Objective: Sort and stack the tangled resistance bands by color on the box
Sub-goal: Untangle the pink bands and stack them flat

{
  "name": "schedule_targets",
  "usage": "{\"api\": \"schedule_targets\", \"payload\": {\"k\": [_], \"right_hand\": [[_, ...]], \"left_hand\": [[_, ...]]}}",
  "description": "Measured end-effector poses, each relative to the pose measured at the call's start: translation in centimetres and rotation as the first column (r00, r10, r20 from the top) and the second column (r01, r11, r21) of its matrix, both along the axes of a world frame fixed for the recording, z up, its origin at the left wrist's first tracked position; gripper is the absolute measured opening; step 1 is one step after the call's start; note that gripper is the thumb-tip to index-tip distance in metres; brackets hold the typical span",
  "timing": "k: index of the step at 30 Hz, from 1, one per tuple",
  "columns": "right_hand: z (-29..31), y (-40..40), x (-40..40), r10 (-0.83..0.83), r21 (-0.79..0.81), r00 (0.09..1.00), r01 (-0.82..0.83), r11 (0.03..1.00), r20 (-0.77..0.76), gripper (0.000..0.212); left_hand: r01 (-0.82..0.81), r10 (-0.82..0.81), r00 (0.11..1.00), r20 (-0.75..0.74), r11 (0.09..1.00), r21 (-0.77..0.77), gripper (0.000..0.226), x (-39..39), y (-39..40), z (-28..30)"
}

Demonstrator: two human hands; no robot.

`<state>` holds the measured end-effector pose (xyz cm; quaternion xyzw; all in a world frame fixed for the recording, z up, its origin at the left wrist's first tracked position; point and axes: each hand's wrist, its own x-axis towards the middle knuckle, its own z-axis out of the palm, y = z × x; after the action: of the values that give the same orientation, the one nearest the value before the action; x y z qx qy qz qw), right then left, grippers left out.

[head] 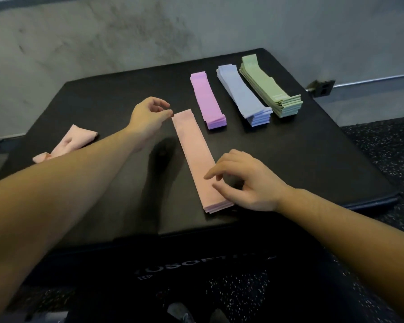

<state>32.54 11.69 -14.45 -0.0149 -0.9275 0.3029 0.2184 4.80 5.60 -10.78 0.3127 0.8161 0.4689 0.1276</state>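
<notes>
Across the middle of the frame, a black padded box with a flat matte top is seen, and four flat stacks of elastic resistance bands are laid on it side by side. A pale pink stack lies at the centre, running from the far end near the left hand to the near end under the right hand. The far corner of the pink stack is met by the left hand's thumb and forefinger, which are drawn together at its edge; whether the band is actually pinched cannot be told. The right hand's fingers are spread and loosely bent over the near end, the fingertips resting on the top band. To the right, a purple stack, a light blue stack and a green stack are ranged towards the upper right. At the left edge of the box, loose pink bands are left crumpled, partly hidden behind the left forearm.
</notes>
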Motion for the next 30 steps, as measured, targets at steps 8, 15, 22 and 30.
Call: {"api": "schedule_targets", "payload": {"k": [8,15,22,30], "right_hand": [[2.0,-4.2,-3.9,-0.029,-0.041,1.000,0.029,0.999,-0.005,0.018],[3.3,-7.5,-7.0,-0.010,-0.147,0.996,0.023,0.989,0.086,0.015],[3.2,-9.7,-9.5,0.006,-0.187,0.989,0.022,0.982,0.146,0.015],[3.9,-10.7,-10.1,-0.028,-0.281,0.994,0.056,0.958,0.103,0.030]], "left_hand": [[0.121,-0.146,0.974,-0.176,0.982,-0.142,0.012,-2.1,-13.6,2.8],[0.000,-0.110,0.954,-0.278,0.930,-0.367,0.022,-4.4,-22.7,1.6],[-0.011,-0.135,0.951,-0.279,0.885,-0.466,0.020,-4.0,-25.2,-1.9],[-0.072,0.064,0.996,0.064,0.988,0.136,0.006,-0.9,-24.1,1.1]]}}
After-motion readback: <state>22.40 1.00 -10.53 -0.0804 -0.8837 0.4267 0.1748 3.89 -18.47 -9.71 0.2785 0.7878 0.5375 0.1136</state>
